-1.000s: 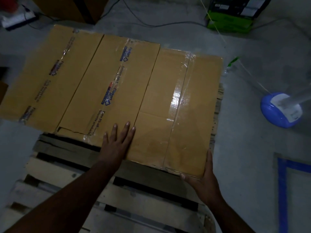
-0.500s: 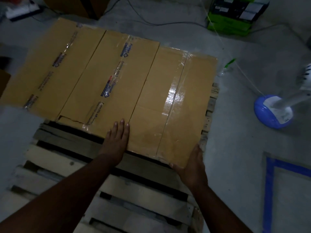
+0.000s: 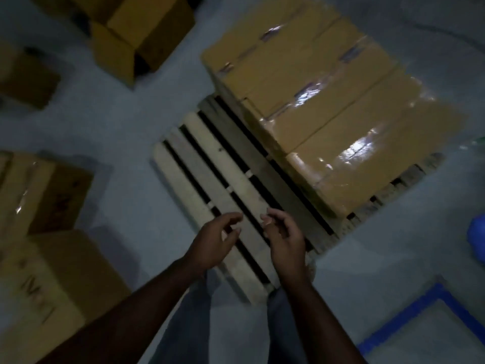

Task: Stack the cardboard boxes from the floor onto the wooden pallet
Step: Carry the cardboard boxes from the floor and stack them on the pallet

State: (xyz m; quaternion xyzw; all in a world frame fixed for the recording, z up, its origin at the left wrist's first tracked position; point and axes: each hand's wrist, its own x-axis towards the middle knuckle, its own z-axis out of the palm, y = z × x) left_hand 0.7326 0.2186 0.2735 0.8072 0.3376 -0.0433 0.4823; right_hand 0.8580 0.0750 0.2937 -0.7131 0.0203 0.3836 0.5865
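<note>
A row of three taped cardboard boxes [image 3: 328,101] sits on the far half of the wooden pallet [image 3: 220,195], whose near slats lie bare. My left hand [image 3: 212,243] and my right hand [image 3: 284,237] hover over the near slats, close together, fingers loosely curled and holding nothing. Neither hand touches a box. More cardboard boxes stand on the floor at the left: one near my left arm [image 3: 52,290], one behind it [image 3: 39,190].
An opened box [image 3: 139,30] and another box [image 3: 23,77] stand on the grey floor at the far left. Blue tape [image 3: 420,319] marks the floor at the lower right. A blue object [image 3: 477,240] shows at the right edge.
Both hands have let go of the right-hand box and drawn back over the bare slats. My view has swung left, bringing the boxes on the floor into sight.
</note>
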